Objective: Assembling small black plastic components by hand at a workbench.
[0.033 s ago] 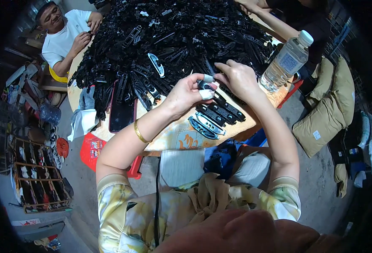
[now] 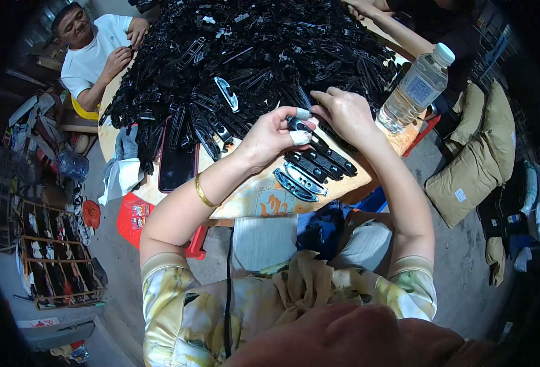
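Observation:
My left hand (image 2: 276, 134), with white wraps on the thumb and a finger, is closed in a pinch on a small black plastic part (image 2: 295, 124). Close beside it, my right hand (image 2: 346, 116) has its fingers bent together at the near edge of a large heap of black plastic parts (image 2: 251, 67). What the right fingertips grip, if anything, is hidden. Just below both hands, several slim black strips (image 2: 322, 164) lie side by side on the table. Next to them are light-blue-edged curved pieces (image 2: 299, 183). Another such piece (image 2: 227, 94) rests on the heap.
A clear bottle (image 2: 418, 88) with a white cap stands to the right of my right hand. A dark phone (image 2: 178, 156) lies left of my left forearm on the patterned tabletop (image 2: 239, 205). A person in a white shirt (image 2: 101, 52) sits far left; another person's arm (image 2: 398, 33) reaches in far right.

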`<act>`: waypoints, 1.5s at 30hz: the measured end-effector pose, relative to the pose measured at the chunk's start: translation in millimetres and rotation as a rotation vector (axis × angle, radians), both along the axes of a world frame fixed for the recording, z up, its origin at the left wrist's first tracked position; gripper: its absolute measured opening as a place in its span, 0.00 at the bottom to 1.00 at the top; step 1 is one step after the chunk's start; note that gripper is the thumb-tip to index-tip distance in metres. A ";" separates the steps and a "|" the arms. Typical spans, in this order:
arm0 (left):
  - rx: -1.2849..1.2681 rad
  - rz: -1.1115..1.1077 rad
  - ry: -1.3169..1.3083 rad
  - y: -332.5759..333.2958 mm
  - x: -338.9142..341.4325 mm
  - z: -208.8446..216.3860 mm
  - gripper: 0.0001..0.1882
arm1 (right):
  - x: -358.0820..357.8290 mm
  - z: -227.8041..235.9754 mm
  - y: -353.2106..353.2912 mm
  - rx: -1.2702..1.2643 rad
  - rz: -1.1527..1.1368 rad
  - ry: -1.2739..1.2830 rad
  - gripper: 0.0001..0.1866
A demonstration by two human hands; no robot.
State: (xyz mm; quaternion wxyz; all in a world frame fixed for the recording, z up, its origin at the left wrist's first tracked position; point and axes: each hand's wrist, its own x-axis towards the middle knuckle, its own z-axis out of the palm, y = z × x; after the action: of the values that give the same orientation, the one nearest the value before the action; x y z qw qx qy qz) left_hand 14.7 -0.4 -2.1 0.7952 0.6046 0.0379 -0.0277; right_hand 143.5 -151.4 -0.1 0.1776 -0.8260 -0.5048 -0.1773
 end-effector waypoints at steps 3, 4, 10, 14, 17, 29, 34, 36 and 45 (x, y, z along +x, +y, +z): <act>0.003 -0.003 0.013 -0.7 -0.2 1.0 0.21 | -1.6 2.2 -0.1 -0.039 0.016 0.037 0.14; 0.006 -0.005 0.007 -0.3 -0.3 0.1 0.21 | -2.2 1.9 0.0 -0.046 0.010 0.032 0.13; 0.011 -0.009 -0.024 -0.7 -0.4 -0.5 0.20 | -0.2 -4.7 0.7 0.049 -0.020 0.093 0.10; 0.026 0.005 -0.036 -1.2 0.2 -0.8 0.19 | -4.9 -5.6 -3.3 0.094 -0.116 0.106 0.10; 0.065 0.009 -0.065 -2.3 -0.8 1.1 0.19 | -10.3 1.9 -17.1 0.310 0.003 0.186 0.10; 0.184 0.090 -0.168 -6.8 -4.9 0.6 0.17 | -52.9 16.0 -33.1 0.396 0.346 0.157 0.08; 0.150 0.106 -0.183 -4.1 -5.1 -2.8 0.18 | -58.9 14.3 -33.8 0.364 0.356 0.006 0.11; -0.079 0.081 -0.192 -3.0 -5.8 -2.1 0.19 | -59.1 11.5 -33.1 0.363 0.353 -0.061 0.13; 0.247 0.098 -0.172 -10.5 -19.9 22.1 0.18 | -54.4 13.1 -35.4 0.258 0.143 0.769 0.19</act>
State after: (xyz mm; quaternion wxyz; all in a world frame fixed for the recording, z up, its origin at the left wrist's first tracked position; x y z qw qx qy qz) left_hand -5.1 -10.9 19.9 0.7153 0.6955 0.0022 0.0679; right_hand 89.1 -186.7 13.0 0.4673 -0.7659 -0.4313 0.0952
